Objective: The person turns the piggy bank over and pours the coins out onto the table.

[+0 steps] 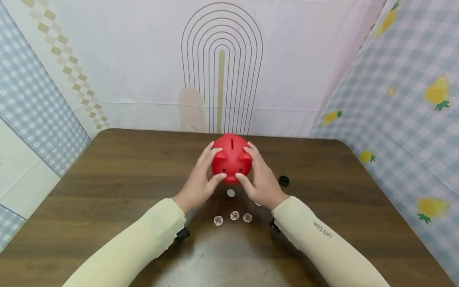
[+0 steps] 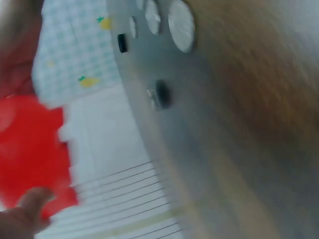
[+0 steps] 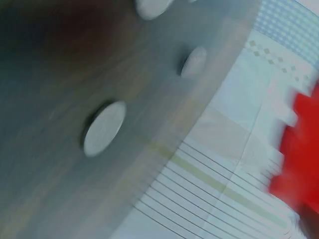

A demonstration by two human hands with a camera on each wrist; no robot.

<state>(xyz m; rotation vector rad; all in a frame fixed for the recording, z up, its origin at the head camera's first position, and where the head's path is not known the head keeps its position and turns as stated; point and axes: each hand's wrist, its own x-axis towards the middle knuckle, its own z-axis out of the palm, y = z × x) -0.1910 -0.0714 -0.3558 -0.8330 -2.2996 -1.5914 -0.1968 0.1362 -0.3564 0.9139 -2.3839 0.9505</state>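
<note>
A red piggy bank (image 1: 232, 159) with a coin slot on top is gripped from both sides. My left hand (image 1: 199, 183) holds its left side, fingers by the ear and thumb at the snout. On the other side my right hand (image 1: 264, 185) mirrors this hold. In the left wrist view the blurred red bank (image 2: 30, 154) hangs above the table level, a fingertip pressing its lower edge. A pale coin (image 1: 230, 193) lies just below the snout, and a row of three shiny coins (image 1: 234, 215) sits nearer me.
A black round plug (image 1: 284, 180) lies right of the right hand. Part of another coin (image 1: 257, 203) shows under the right wrist. The brown wooden table (image 1: 118, 179) backs onto a white patterned cloth (image 1: 143, 71); checked cloth (image 1: 405, 119) hangs at the right.
</note>
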